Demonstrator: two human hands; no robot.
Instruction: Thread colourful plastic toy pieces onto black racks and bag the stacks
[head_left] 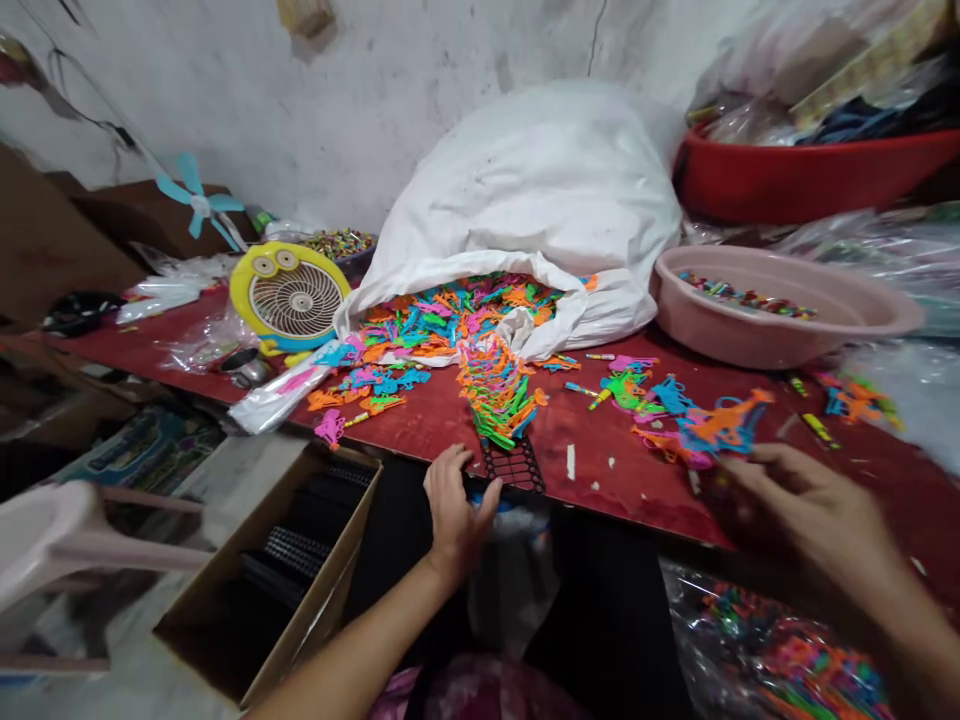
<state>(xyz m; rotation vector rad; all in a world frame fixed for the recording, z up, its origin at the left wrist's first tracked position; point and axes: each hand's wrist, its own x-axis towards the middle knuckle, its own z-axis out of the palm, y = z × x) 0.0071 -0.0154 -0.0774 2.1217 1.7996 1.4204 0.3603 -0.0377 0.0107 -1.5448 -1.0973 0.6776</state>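
At the table's front edge my left hand (454, 510) has its thumb and fingers apart, beside a black plastic grid (516, 465). Rows of bright orange, green and pink plastic toy pieces (495, 390) stand packed on the grid and hide most of it. On the right my right hand (817, 500), somewhat blurred, pinches an orange plastic toy piece (727, 420) by its lower end. Blue pieces overlap it, and I cannot tell whether they are held too. A large white sack (540, 180) lies behind, its mouth spilling many such pieces.
A pink basin (750, 335) with small coloured parts stands right, a red tub (817, 175) behind it. Left are a yellow fan (244, 275) and a plastic bag (281, 395). Below, a cardboard box (352, 540) holds black grids; a clear bag (690, 620) holds toy pieces.
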